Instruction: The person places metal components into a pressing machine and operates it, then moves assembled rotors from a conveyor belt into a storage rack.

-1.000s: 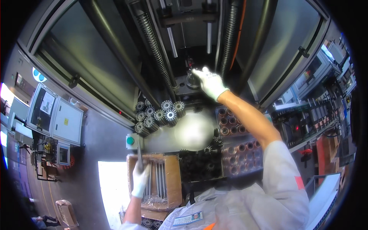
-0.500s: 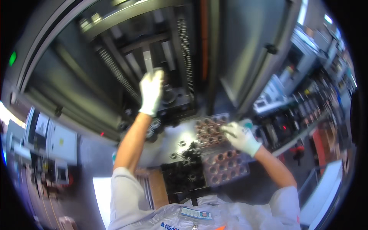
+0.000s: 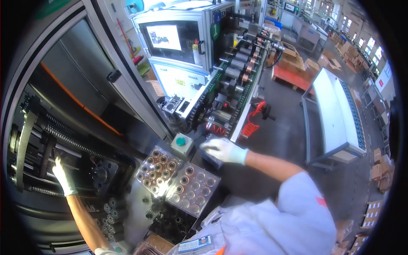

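Note:
My gloved left hand (image 3: 63, 176) reaches into a machine at the far left, near its metal guide rods (image 3: 66, 149). Its fingers point away from me and are too blurred to show whether they grip anything. My gloved right hand (image 3: 225, 151) lies palm down over a grey box (image 3: 210, 158), fingers stretched toward its top and nothing visible in them. Left of that box stands a light control box with a green button (image 3: 181, 141). Between my arms are two clear trays: one filled with copper-coloured rings (image 3: 163, 160), the other (image 3: 174, 197) partly filled.
Black toothed discs (image 3: 178, 221) lie in a heap near my body, with more toothed discs (image 3: 111, 214) by the machine. A machine door frame (image 3: 123, 80) rises ahead. Beyond it are a conveyor (image 3: 233, 85) carrying cylindrical parts, a screen (image 3: 163, 37) and a white sloped rack (image 3: 333, 106).
My view has swung right, bringing the conveyor into fuller sight. My right hand has moved from the ring tray to the grey box. My left hand remains inside the machine.

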The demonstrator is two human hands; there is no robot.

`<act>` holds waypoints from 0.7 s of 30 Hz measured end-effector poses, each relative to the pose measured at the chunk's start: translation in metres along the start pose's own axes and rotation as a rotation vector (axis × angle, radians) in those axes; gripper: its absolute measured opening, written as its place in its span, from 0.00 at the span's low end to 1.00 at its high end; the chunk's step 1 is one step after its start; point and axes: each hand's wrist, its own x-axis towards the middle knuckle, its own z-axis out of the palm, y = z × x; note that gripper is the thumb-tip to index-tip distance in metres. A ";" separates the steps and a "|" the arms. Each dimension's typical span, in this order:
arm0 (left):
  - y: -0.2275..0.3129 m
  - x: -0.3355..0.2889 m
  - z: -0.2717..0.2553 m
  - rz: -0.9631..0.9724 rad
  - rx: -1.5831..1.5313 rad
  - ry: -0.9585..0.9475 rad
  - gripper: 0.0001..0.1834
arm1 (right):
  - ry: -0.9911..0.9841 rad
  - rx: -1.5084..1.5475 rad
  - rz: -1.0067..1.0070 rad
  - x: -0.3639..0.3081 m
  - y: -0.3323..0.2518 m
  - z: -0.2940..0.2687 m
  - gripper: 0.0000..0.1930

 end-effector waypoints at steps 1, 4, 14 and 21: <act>0.002 -0.006 -0.019 0.140 0.316 -0.013 0.24 | -0.008 -0.010 -0.051 0.020 -0.004 0.004 0.16; 0.030 -0.096 0.014 0.412 0.784 0.044 0.33 | 0.181 0.065 -0.168 0.057 -0.016 0.011 0.17; -0.034 -0.368 0.030 -0.067 0.634 -0.716 0.19 | -0.155 -0.387 -0.244 0.095 0.032 0.064 0.19; -0.051 -0.392 0.072 0.112 0.704 -0.805 0.17 | -0.091 -0.484 -0.379 0.079 0.034 0.058 0.17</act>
